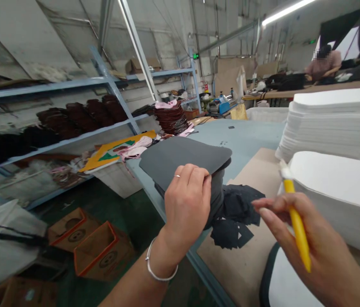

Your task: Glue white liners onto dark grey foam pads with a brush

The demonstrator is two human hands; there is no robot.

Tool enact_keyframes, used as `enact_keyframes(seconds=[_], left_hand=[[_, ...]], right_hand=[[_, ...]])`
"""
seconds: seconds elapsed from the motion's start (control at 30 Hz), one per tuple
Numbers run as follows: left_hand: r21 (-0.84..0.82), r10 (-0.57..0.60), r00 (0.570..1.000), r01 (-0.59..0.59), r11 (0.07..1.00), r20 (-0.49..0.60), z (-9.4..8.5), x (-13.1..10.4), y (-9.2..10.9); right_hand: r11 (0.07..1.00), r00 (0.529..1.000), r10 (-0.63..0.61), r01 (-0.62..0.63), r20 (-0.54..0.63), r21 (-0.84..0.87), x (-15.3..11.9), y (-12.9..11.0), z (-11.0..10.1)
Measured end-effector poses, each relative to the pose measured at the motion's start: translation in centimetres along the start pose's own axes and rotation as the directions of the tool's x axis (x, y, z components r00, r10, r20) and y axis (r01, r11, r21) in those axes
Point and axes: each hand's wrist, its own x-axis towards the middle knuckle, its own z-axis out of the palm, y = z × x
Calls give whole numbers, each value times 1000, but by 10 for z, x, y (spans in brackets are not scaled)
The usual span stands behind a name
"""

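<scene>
My left hand (188, 198) has its fingers curled over the near edge of a dark grey, rounded flat piece (182, 155), closed on that edge; the thumb is hidden. This piece lies on top of a stack of similar dark pieces (217, 194) at the table edge. My right hand (307, 230) holds a brush with a yellow handle (298, 230) and a whitish tip pointing up and away; its thumb and index finger extend toward small black scraps (240, 207) beside the stack. Below that hand, a white piece with a dark edge (290, 281) is partly hidden.
Tall stacks of white pieces (333, 128) stand on the right of the blue-grey table (253, 132), beside brown board (227, 264). Brown pieces (170, 119) are piled at the far left corner. Cartons (99, 251) sit on the floor. A person (323, 64) is at a far table.
</scene>
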Motion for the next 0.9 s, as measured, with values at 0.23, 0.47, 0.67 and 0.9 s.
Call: enact_keyframes(seconds=[0.23, 0.47, 0.67, 0.9], left_hand=[[-137, -111, 983, 131, 982, 148, -7, 3, -10], [-242, -166, 981, 187, 952, 104, -15, 3, -7], [-123, -34, 995, 22, 992, -95, -18, -4, -1], [-279, 203, 979, -191, 941, 13, -19, -27, 24]], right_hand=[[995, 1000, 27, -28, 13, 98, 45, -34, 38], [998, 992, -6, 14, -128, 60, 85, -61, 44], [1000, 995, 22, -23, -102, -8, 113, -64, 70], [975, 993, 53, -29, -104, 220, 168, -82, 88]])
